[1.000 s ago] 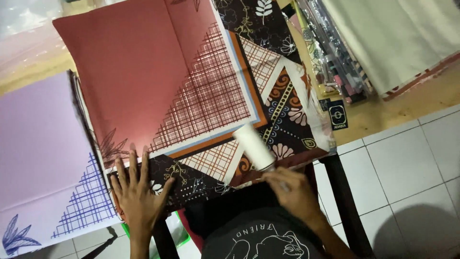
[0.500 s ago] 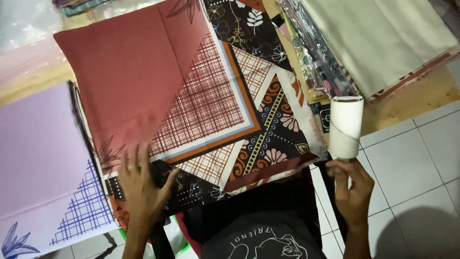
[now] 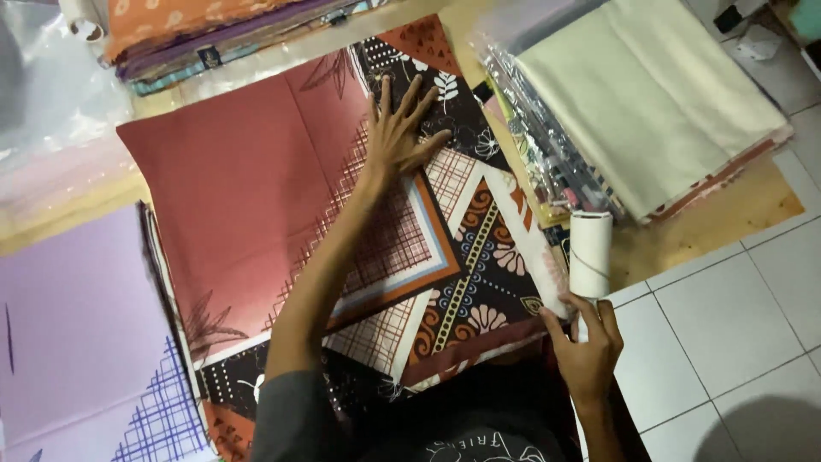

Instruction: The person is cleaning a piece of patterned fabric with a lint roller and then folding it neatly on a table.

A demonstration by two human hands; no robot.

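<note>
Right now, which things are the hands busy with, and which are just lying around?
In hand:
- left hand pressed flat on the reddish patterned cloth
- right hand holding the white roller

Lying about:
- cream folded cloth stack
- lilac cloth
- orange cloth pile

Two hands, left (image 3: 402, 128) and right (image 3: 586, 346); one white roll (image 3: 590, 252) right of the red cloth (image 3: 239, 180); one lilac cloth (image 3: 77, 334) left of it.

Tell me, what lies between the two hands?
In the head view, patterned brown cloth with orange flowers stretches between the left hand and the right hand holding a white roll.
</note>
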